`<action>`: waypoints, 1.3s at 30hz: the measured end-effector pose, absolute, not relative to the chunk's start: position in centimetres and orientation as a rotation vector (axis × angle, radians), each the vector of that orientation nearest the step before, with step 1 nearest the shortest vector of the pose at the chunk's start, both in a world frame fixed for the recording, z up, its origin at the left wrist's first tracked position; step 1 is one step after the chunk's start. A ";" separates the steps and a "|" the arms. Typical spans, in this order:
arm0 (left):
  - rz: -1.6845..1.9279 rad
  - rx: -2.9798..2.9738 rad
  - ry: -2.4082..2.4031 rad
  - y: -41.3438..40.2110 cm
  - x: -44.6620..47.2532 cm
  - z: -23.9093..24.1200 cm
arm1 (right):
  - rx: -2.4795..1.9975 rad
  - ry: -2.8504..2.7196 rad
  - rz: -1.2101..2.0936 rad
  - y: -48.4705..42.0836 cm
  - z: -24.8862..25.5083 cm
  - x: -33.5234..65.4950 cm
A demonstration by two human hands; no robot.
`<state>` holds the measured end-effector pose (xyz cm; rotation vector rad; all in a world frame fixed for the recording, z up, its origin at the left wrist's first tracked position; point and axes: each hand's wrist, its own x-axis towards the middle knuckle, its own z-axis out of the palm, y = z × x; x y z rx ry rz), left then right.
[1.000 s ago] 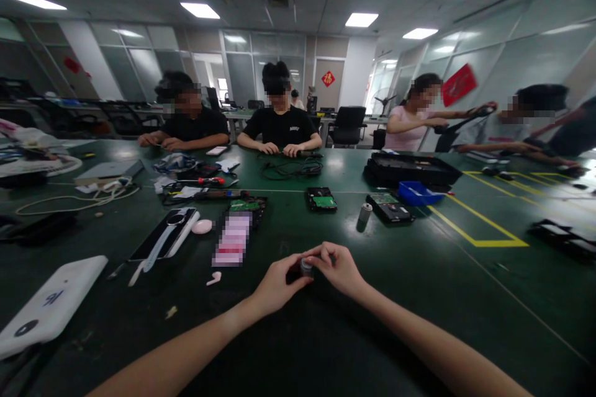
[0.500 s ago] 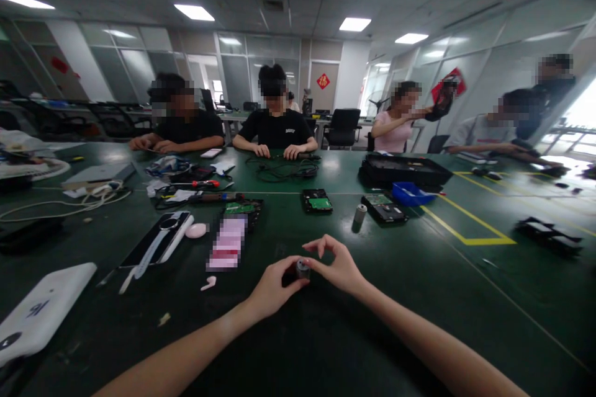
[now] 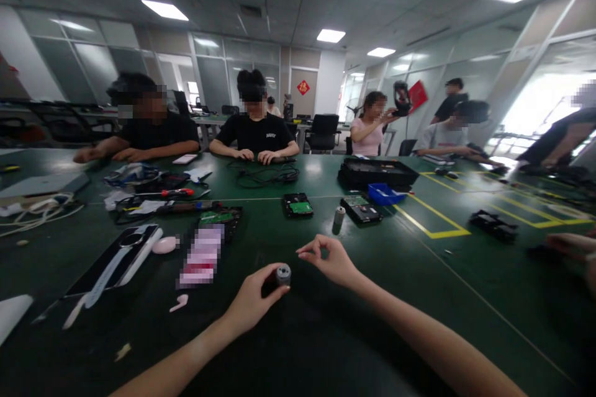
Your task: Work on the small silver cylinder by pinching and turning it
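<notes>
A small silver cylindrical motor (image 3: 284,274) stands upright at the front of the table, its top face with dark holes turned up toward me. My left hand (image 3: 254,294) curves around it from the left, thumb and fingers gripping its sides. Just to the right, my right hand (image 3: 331,260) hovers apart from the motor. Its thumb and index fingertip are pinched together; whatever lies between them is too small to make out. A second metal cylinder of similar look (image 3: 339,217) stands farther back, beside a hard drive (image 3: 362,209).
Another hard drive (image 3: 298,205) lies mid-table. A blue tray (image 3: 385,195) and a black bin (image 3: 377,172) stand back right. Left are a phone (image 3: 201,257), a pink earbud (image 3: 179,303), a pink case (image 3: 165,244) and a red-handled tool (image 3: 177,193). Several people sit around the table.
My right hand has come away from the motor's top and now sits to its right. My left hand still grips the motor. The view has turned to the right.
</notes>
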<state>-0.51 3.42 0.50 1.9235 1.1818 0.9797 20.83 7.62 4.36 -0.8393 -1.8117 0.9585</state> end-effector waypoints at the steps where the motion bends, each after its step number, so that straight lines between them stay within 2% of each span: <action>1: 0.975 1.922 1.185 3.5 -0.6 0.4 | -0.874 -1.836 0.961 7.8 4.2 21.8; 8: 0.960 1.932 1.201 3.3 -0.7 0.4 | -1.002 -1.982 0.789 7.8 0.2 25.3; 12: 0.969 1.935 1.202 3.2 -0.7 0.6 | -1.034 -1.987 0.807 7.9 -1.1 25.3; 17: 0.981 1.938 1.186 2.9 -0.7 0.9 | -1.026 -1.837 0.941 8.2 0.7 23.4; 24: 1.045 1.940 1.160 3.2 -0.6 0.4 | -0.732 -1.754 1.227 6.7 4.5 17.9; 39: 1.058 1.937 1.154 3.2 -0.7 0.2 | -0.642 -1.761 1.226 6.5 2.8 17.1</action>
